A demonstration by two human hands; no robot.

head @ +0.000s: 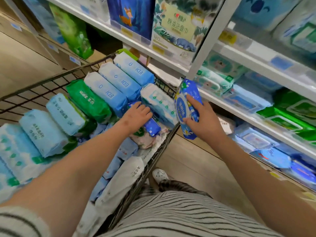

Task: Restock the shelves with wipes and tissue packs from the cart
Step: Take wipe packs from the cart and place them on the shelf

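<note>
My right hand (202,119) grips a dark blue wipes pack (187,98) with a white round label, held upright just past the right rim of the wire cart (51,79). My left hand (136,115) reaches into the cart and holds a second dark blue pack (153,128) lying among the stock. The cart is packed with light blue, green and white tissue and wipes packs (109,89). White shelves (253,106) on the right carry rows of blue and green wipes packs.
An upper shelf (135,43) holds tall tissue boxes, one dark blue and one with leaf print. A white shelf post (208,41) stands right behind the held pack. Wooden floor shows between cart and shelving, with my shoe (159,175) on it.
</note>
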